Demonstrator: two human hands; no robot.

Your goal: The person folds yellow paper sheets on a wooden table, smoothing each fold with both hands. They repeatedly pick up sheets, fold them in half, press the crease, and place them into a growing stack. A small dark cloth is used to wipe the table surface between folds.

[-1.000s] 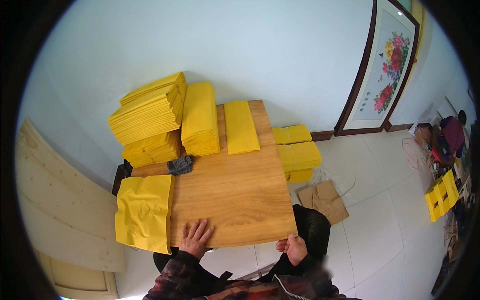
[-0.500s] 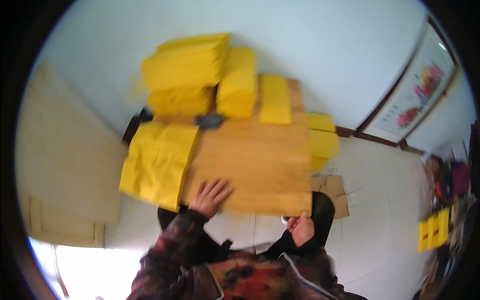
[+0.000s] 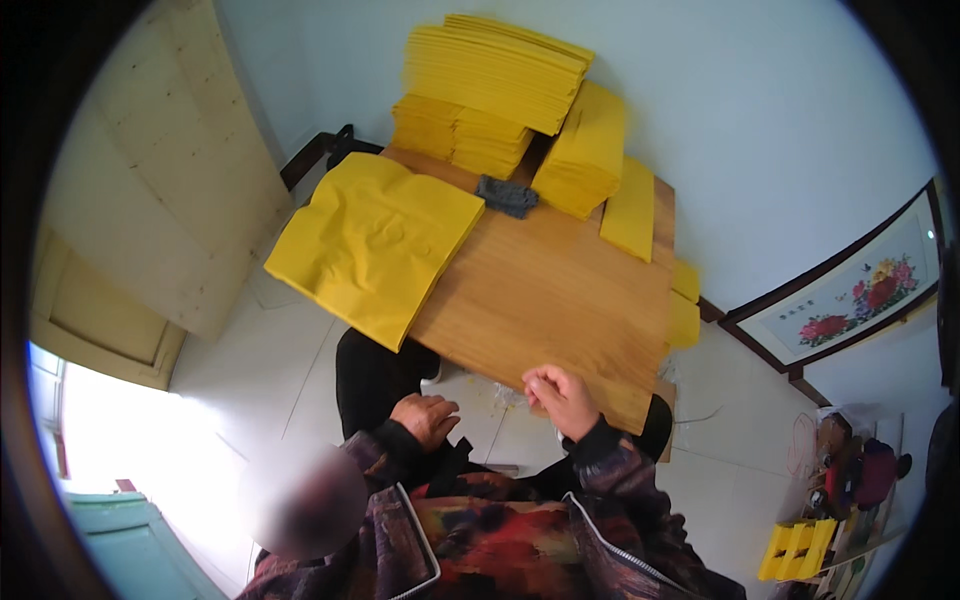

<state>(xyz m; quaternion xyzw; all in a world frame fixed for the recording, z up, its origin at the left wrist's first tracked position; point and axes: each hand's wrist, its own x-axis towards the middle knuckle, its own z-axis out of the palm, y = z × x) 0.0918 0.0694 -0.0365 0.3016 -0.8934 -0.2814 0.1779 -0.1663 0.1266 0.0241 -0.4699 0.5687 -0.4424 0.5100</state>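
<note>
My left hand [image 3: 426, 418] hovers over my lap, short of the board's near edge, its fingers loosely curled with no item visible in them. Beside the near edge of the wooden tabletop [image 3: 560, 290], my right hand [image 3: 562, 400] has its fingers bent inward, and nothing shows in its grip. A large, slightly wrinkled yellow paper sheet or thin pile [image 3: 372, 250] lies at the left, overhanging the edge. Behind it rests a dark grey cloth [image 3: 508, 196]. Yellow paper stacks stand at the back: a wide upper stack [image 3: 495, 70], a narrower stack [image 3: 580, 150] and a low strip-shaped pile [image 3: 630, 210].
More yellow paper [image 3: 684, 305] sits low beyond the table's right side. A framed flower picture [image 3: 850, 280] leans on the wall at right. Bags and other items [image 3: 850, 470] stand at the lower right. A pale wooden panel [image 3: 160, 150] stands at left.
My left hand has come off the tabletop and back over my lap. My right hand has left the near right corner, moving left. The view has turned, shifting the table.
</note>
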